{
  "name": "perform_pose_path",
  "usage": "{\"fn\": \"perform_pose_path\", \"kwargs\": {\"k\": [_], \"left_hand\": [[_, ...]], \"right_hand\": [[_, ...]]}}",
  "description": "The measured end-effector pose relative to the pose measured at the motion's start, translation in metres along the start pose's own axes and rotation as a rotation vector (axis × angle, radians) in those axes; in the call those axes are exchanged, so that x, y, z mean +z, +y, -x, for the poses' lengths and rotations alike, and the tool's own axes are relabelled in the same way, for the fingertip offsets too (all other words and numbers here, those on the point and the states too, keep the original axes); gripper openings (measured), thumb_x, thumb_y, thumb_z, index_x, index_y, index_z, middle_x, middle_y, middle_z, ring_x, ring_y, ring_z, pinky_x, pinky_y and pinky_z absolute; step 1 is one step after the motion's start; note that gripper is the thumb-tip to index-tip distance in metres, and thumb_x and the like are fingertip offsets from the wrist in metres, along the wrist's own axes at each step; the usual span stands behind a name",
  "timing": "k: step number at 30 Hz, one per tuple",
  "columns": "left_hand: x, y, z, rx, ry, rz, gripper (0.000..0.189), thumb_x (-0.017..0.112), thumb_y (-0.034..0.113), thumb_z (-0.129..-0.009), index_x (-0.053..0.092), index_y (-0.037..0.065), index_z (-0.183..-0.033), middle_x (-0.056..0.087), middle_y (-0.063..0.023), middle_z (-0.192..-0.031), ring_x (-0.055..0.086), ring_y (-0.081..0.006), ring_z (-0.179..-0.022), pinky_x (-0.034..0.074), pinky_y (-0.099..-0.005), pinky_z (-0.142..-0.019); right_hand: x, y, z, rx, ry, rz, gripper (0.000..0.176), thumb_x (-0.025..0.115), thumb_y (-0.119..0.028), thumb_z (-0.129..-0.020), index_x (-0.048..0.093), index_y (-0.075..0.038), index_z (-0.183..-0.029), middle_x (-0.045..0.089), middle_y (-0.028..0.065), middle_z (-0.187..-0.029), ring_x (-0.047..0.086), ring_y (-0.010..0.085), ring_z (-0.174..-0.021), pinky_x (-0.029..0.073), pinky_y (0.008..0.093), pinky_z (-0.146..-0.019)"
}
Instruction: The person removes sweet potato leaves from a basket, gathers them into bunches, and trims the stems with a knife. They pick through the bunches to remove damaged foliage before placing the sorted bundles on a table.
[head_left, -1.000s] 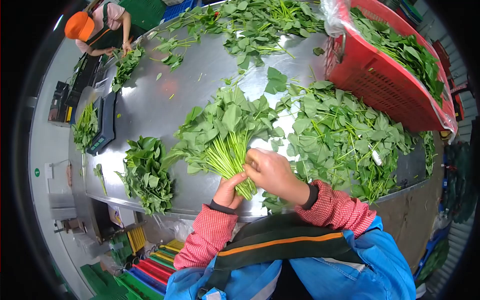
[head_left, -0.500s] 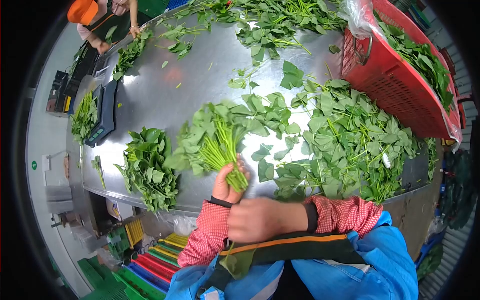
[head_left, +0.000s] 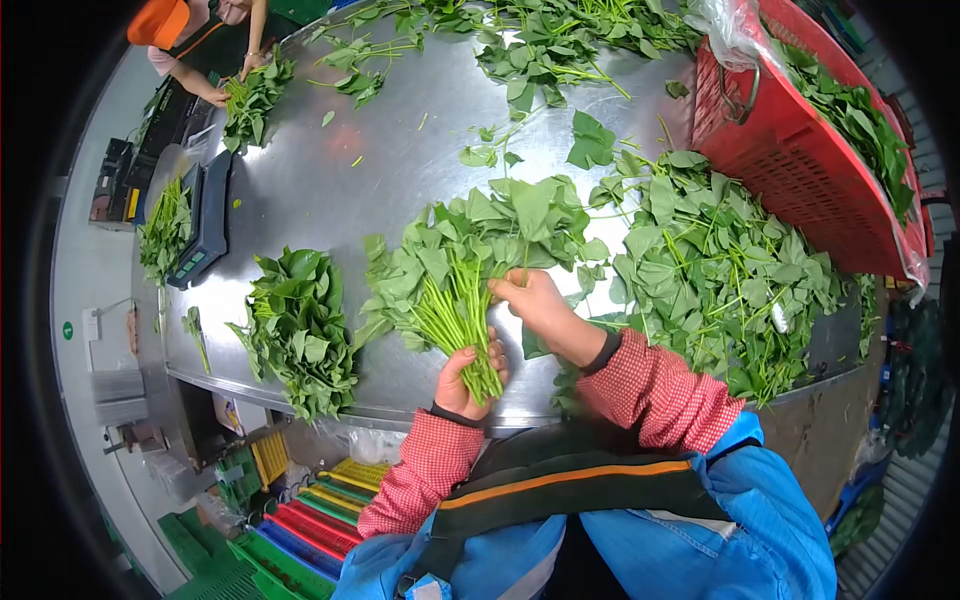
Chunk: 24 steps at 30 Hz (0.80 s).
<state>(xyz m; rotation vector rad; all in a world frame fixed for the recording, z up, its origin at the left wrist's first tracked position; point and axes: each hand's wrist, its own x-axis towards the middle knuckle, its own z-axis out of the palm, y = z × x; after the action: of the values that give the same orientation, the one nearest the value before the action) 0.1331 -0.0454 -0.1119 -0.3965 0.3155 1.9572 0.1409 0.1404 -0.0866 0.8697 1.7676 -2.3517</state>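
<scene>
My left hand (head_left: pixel 468 375) is wrapped round the lower stems of a bunch of leafy greens (head_left: pixel 450 300), its leaves spreading up and away from me over the metal table. At the bunch's right side my right hand (head_left: pixel 535 300) is closed in a pinch on a leafy stem (head_left: pixel 527 240), whose broad leaf overlaps the bunch. A big loose pile of leafy greens (head_left: pixel 700 270) lies to the right of my hands. To the left rests another bunch of greens (head_left: pixel 300 330), separate from the one I hold.
A red crate (head_left: pixel 800 150) with greens inside stands at the right. On the left are a scale (head_left: pixel 203 225) and more greens (head_left: pixel 165 235). Across the metal table (head_left: pixel 300 180), a person in an orange cap (head_left: pixel 160 22) handles greens. Coloured crates (head_left: pixel 310 530) sit below.
My right hand has moved from near my body up to the bunch and now pinches a stem there. The other person's hands have both come onto their greens.
</scene>
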Motion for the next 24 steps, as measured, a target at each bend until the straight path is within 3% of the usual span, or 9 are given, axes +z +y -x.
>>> {"fn": "perform_pose_path", "kwargs": {"k": [5,7,12,15,18,21,22,24], "left_hand": [[0.003,-0.001,0.002,0.042,0.136,-0.134,0.042,0.06,0.018,-0.086,0.052,0.003,-0.125,0.061,-0.0082,-0.106,0.06,-0.0206,-0.095,0.052,-0.0357,-0.082],[-0.001,-0.001,0.0,0.065,0.141,-0.174,0.041,0.06,0.018,-0.087,0.053,0.003,-0.124,0.062,-0.0086,-0.109,0.061,-0.021,-0.099,0.052,-0.036,-0.084],[0.012,-0.008,-0.006,0.097,0.279,-0.196,0.034,0.062,0.014,-0.088,0.057,0.003,-0.12,0.062,-0.0093,-0.106,0.061,-0.0223,-0.097,0.052,-0.0367,-0.085],[0.017,-0.009,-0.007,0.084,0.305,-0.201,0.031,0.063,0.011,-0.087,0.059,0.003,-0.116,0.062,-0.01,-0.105,0.061,-0.0236,-0.096,0.052,-0.0383,-0.085],[0.016,-0.012,-0.009,0.07,0.319,-0.23,0.03,0.063,0.009,-0.088,0.058,0.003,-0.116,0.063,-0.0093,-0.105,0.062,-0.0235,-0.096,0.053,-0.0384,-0.083],[0.011,-0.013,-0.011,0.065,0.326,-0.328,0.031,0.061,0.009,-0.089,0.058,0.004,-0.119,0.064,-0.0089,-0.108,0.062,-0.0223,-0.094,0.055,-0.0368,-0.081],[0.009,-0.013,-0.011,0.057,0.314,-0.364,0.03,0.061,0.009,-0.089,0.058,0.004,-0.119,0.064,-0.0087,-0.11,0.063,-0.0219,-0.093,0.055,-0.0366,-0.08],[0.013,-0.012,-0.01,0.052,0.327,-0.345,0.031,0.061,0.01,-0.089,0.058,0.005,-0.12,0.064,-0.0087,-0.112,0.064,-0.0209,-0.09,0.055,-0.0362,-0.08]], "right_hand": [[-0.022,0.023,-0.013,-0.04,0.028,0.111,0.021,0.056,-0.02,-0.087,0.065,-0.003,-0.08,0.048,-0.0062,-0.06,0.037,0.003,-0.051,0.028,0.0226,-0.046],[-0.028,0.003,0.001,-0.08,0.086,0.161,0.02,0.055,-0.019,-0.087,0.064,-0.003,-0.077,0.047,-0.0065,-0.06,0.038,0.0029,-0.051,0.028,0.0222,-0.046],[-0.028,-0.013,0.03,-0.072,-0.031,-0.229,0.016,0.048,-0.018,-0.097,0.056,-0.008,-0.089,0.033,-0.009,-0.059,0.027,0.0019,-0.049,0.024,0.0194,-0.046],[-0.027,0.003,0.023,-0.188,0.065,-0.189,0.018,0.048,-0.021,-0.099,0.055,-0.007,-0.09,0.036,-0.0081,-0.061,0.029,0.002,-0.051,0.026,0.0196,-0.047],[-0.03,-0.004,0.029,0.012,-0.054,-0.268,0.019,0.049,-0.024,-0.099,0.056,-0.007,-0.094,0.042,-0.0064,-0.065,0.036,0.003,-0.054,0.029,0.0203,-0.048],[-0.025,-0.008,0.037,0.021,-0.202,0.049,0.021,0.051,-0.027,-0.099,0.056,-0.007,-0.098,0.048,-0.0038,-0.07,0.043,0.0051,-0.056,0.034,0.0202,-0.05],[-0.025,0.007,0.033,0.013,-0.261,-0.075,0.025,0.054,-0.027,-0.096,0.057,-0.006,-0.107,0.054,-0.003,-0.076,0.05,0.0058,-0.067,0.042,0.0196,-0.06],[-0.046,-0.001,0.042,-0.024,-0.069,-0.024,0.031,0.053,-0.031,-0.097,0.055,-0.004,-0.11,0.054,-0.0024,-0.076,0.05,0.0064,-0.065,0.042,0.021,-0.057]]}}
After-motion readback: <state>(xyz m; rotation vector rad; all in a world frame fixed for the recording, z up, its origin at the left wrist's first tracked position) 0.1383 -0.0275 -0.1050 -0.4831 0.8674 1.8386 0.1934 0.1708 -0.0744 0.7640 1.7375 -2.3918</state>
